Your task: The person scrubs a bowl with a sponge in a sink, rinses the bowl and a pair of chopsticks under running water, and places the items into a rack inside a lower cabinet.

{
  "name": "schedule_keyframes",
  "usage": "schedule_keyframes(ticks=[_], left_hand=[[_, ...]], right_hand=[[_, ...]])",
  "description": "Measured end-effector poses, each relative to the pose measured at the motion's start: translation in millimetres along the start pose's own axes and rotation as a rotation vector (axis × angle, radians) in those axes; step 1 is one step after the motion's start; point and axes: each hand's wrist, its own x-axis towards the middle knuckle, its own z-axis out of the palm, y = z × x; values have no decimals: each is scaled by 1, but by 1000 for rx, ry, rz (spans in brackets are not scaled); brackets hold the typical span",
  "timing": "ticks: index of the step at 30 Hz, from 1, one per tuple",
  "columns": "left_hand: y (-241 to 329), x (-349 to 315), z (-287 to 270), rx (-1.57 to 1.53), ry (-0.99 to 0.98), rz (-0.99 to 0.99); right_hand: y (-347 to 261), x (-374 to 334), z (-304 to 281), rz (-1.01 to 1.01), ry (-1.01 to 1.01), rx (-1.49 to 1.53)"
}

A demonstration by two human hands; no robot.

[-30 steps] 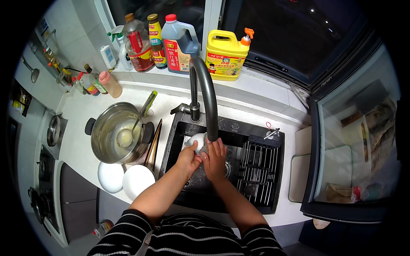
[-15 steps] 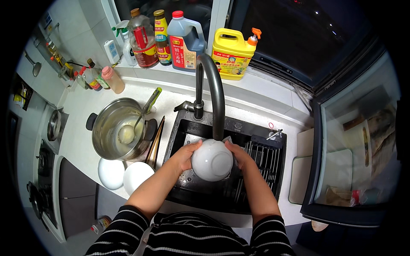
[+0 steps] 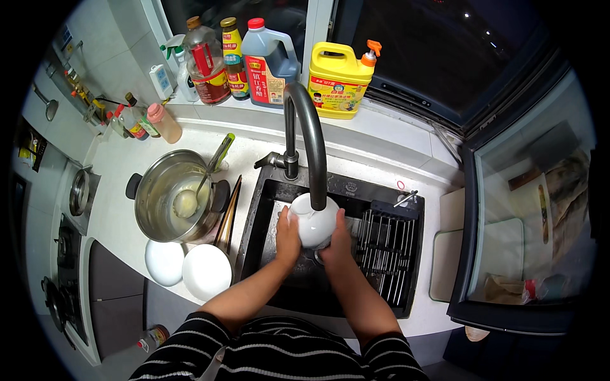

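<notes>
The person's left hand (image 3: 288, 240) and right hand (image 3: 338, 246) hold opposite sides of a white bowl (image 3: 315, 227), their shared grip closed on it beneath the curved faucet (image 3: 311, 136), over the black sink (image 3: 298, 295). To the left, a steel pot (image 3: 151, 209) containing a ladle (image 3: 220, 152) stands on the white surface (image 3: 114, 203), near two white dishes (image 3: 207, 273).

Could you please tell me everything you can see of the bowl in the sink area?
The bowl is white, round and glossy, and looks ceramic. It is held over the black sink, with the end of the dark faucet covering part of it from this view. The left hand holds its left side and the right hand its right. Which way its opening faces is hard to tell.
</notes>
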Motion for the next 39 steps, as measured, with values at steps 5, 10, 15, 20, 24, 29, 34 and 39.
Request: schedule_keyframes(ticks=[5, 10, 15, 20, 24, 29, 34, 39], left_hand=[[24, -7, 6, 309, 20, 31], [19, 20, -3, 379, -112, 97], [34, -2, 0, 523, -118, 153], [33, -25, -11, 244, -141, -62], [6, -8, -20, 171, -159, -171], [74, 4, -17, -23, -242, -436], [86, 2, -26, -23, -269, -396], [75, 14, -58, -95, -293, -637]], right_hand=[[11, -17, 11, -160, 313, -239], [22, -34, 19, -330, 317, -486], [31, -29, 17, -475, 325, -555], [25, -31, 15, -559, 333, -723], [27, -44, 18, -661, 220, -1015], [21, -48, 12, -778, 6, -1340], [24, -41, -5, -848, -454, -1605], [8, -38, -12, -934, -918, -2254]])
